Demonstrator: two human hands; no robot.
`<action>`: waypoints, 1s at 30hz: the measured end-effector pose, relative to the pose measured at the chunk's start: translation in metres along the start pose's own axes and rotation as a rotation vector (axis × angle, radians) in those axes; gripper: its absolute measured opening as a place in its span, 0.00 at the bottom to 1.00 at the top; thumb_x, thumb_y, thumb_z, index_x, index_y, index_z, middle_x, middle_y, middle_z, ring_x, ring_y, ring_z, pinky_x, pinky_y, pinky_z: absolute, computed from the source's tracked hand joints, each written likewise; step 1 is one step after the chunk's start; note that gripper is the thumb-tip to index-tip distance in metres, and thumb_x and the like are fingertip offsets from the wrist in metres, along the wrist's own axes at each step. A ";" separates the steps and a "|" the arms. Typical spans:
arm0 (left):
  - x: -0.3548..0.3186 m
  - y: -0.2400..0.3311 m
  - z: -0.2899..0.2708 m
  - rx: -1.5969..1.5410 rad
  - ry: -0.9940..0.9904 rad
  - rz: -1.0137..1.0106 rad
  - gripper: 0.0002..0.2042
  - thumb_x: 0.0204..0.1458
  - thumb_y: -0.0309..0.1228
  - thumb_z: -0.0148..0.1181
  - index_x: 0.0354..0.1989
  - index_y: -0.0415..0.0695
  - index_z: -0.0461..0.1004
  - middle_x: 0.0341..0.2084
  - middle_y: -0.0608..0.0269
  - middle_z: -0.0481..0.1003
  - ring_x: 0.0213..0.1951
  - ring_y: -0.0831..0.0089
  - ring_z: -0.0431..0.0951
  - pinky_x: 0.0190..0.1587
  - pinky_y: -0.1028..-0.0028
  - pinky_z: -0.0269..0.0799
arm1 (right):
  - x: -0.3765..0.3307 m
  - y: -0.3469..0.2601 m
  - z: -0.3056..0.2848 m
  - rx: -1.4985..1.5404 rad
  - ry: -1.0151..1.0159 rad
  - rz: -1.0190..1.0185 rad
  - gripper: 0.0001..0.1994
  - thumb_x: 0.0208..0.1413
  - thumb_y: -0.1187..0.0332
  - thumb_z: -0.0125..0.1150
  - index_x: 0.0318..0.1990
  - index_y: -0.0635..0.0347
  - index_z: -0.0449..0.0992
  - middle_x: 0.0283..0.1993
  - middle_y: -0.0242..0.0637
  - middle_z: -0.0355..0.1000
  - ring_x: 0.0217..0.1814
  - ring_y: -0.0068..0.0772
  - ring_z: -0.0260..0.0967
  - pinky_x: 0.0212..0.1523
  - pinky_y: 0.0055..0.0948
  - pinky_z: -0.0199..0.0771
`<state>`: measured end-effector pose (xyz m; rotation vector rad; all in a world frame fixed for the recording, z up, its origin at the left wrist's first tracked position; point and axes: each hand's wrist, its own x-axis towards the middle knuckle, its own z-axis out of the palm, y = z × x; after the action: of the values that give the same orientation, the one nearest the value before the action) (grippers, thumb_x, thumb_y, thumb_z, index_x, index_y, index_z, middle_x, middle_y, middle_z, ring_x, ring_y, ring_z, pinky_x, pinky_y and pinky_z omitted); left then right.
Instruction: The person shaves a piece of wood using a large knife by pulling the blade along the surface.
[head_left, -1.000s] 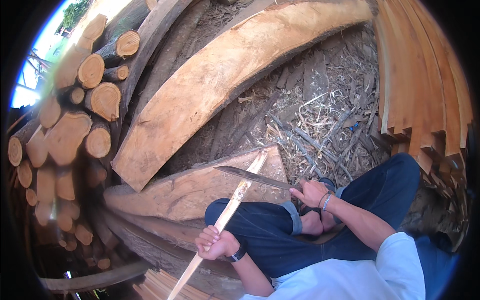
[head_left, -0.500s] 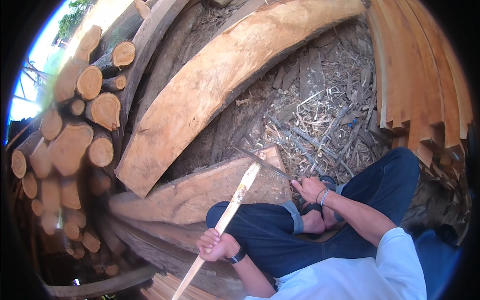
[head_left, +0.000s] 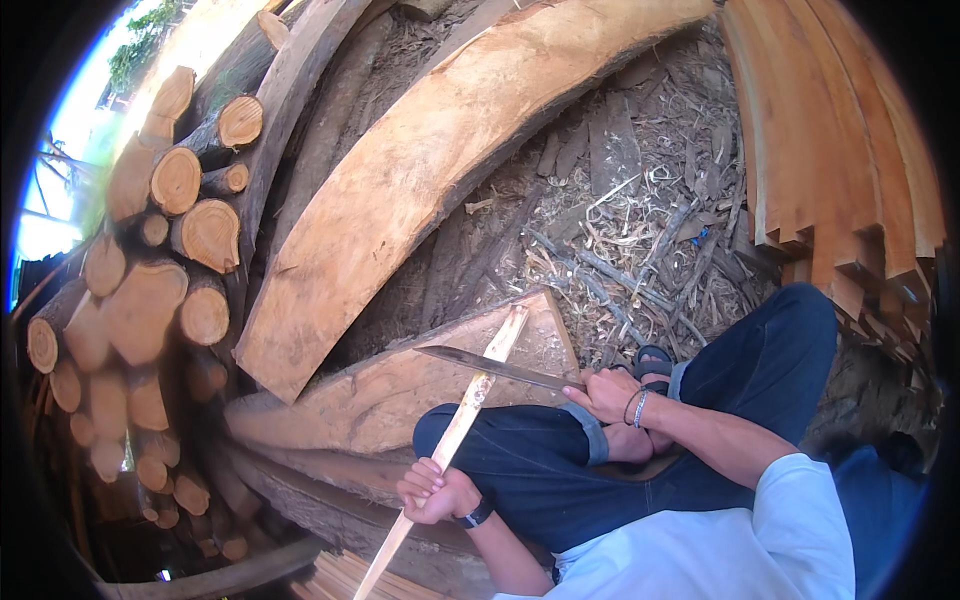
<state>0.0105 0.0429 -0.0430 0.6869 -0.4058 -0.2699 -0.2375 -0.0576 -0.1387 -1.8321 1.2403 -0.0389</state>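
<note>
A long pale wooden stick [head_left: 458, 428], partly peeled with brownish patches, slants from the lower edge up to a sawn slab [head_left: 350, 388]. My left hand [head_left: 438, 492] is wrapped around its lower part, above my thigh. In my right hand [head_left: 607, 394] is a long knife [head_left: 497, 366], its handle mostly hidden by my fingers. The dark blade points left and lies across the stick, a little below the stick's upper end. That upper end rests on or just over the slab; I cannot tell which.
Cut logs [head_left: 145, 310] are stacked at the left. A large curved slab [head_left: 400, 190] runs across the far side. Stacked boards [head_left: 825, 140] stand at the right. Shavings and twigs [head_left: 640, 240] litter the ground beyond my crossed legs. Thin wood strips [head_left: 350, 578] lie at the lower edge.
The knife has moved down along the stick toward me, away from its tip, and my right hand has shifted slightly left and nearer. My left hand keeps its hold.
</note>
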 end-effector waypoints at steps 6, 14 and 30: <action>0.000 -0.002 0.000 0.013 0.066 -0.003 0.16 0.51 0.38 0.41 0.12 0.52 0.51 0.06 0.71 0.47 0.10 0.78 0.49 0.20 0.78 0.50 | 0.006 0.004 -0.010 -0.004 -0.025 0.019 0.37 0.61 0.38 0.38 0.28 0.70 0.77 0.24 0.60 0.73 0.32 0.61 0.75 0.37 0.52 0.75; 0.001 -0.003 0.023 0.080 0.241 0.005 0.17 0.51 0.37 0.40 0.11 0.54 0.48 0.06 0.72 0.47 0.10 0.78 0.48 0.19 0.78 0.50 | 0.007 0.006 -0.010 -0.071 -0.033 -0.035 0.37 0.61 0.39 0.39 0.32 0.71 0.76 0.25 0.59 0.74 0.31 0.60 0.75 0.35 0.51 0.76; -0.010 -0.003 0.040 0.099 0.085 0.035 0.16 0.50 0.36 0.41 0.12 0.52 0.49 0.06 0.71 0.47 0.10 0.78 0.48 0.18 0.78 0.49 | -0.001 -0.002 -0.019 -0.018 -0.039 0.007 0.36 0.63 0.41 0.37 0.30 0.70 0.77 0.25 0.57 0.74 0.32 0.60 0.75 0.37 0.49 0.76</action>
<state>-0.0168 0.0224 -0.0203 0.7850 -0.3517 -0.1873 -0.2454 -0.0693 -0.1256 -1.8353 1.2231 0.0122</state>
